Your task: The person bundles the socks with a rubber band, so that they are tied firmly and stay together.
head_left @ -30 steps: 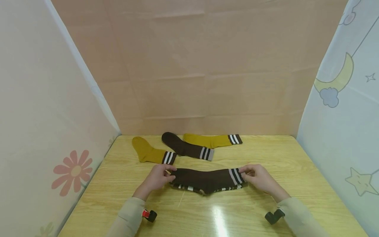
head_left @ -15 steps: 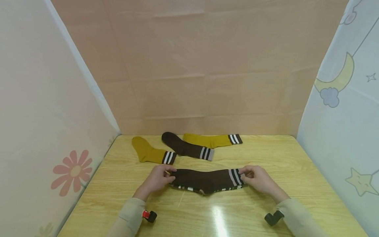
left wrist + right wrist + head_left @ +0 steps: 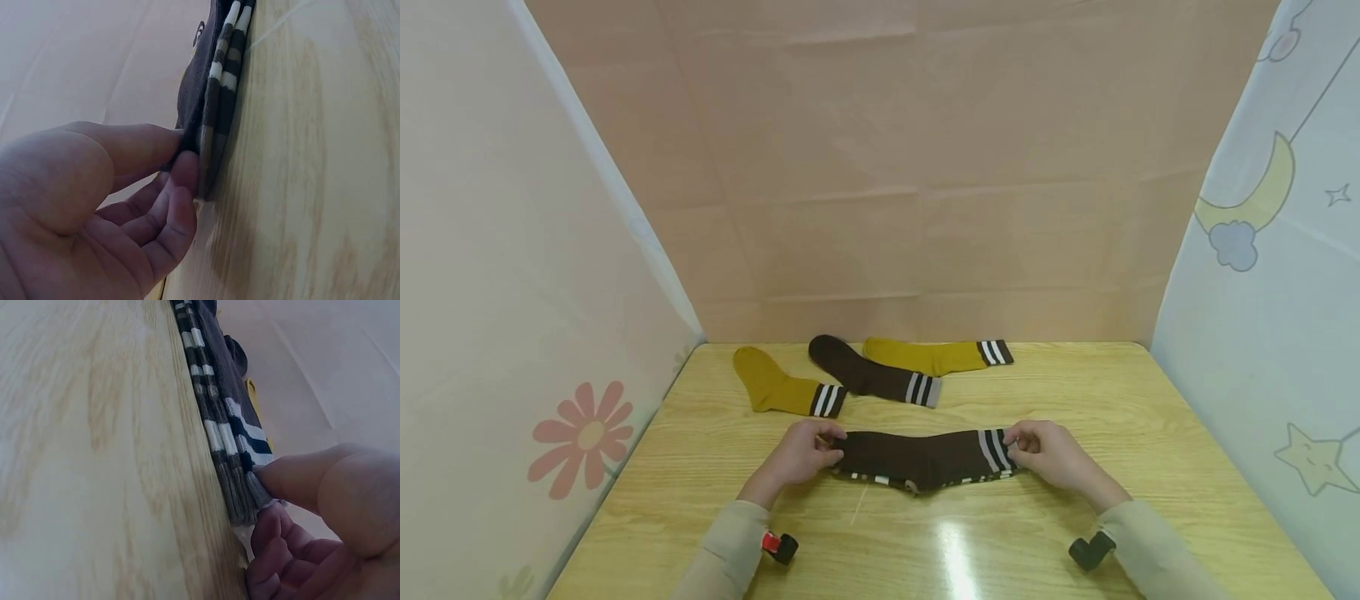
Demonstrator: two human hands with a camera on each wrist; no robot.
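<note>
A dark brown sock with a grey-and-black striped cuff lies stretched sideways in front of me, heel toward me. My left hand pinches its toe end between thumb and fingers. At the cuff, my right hand pinches the corner, the thumb lying over the stripes. Beneath the brown sock, two layers of patterned sock in brown, black and white lie flat on the table; only their near edges show in the head view. Both hands' fingertips are right at the ends of this stack.
Farther back on the wooden table lie a mustard sock at left, a second dark brown sock and another mustard sock partly behind it. Cloth walls stand at the back and both sides.
My right hand and the brown sock's cuff have shifted very slightly toward me. Both hands keep their pinch, and the socks at the back have not moved.
</note>
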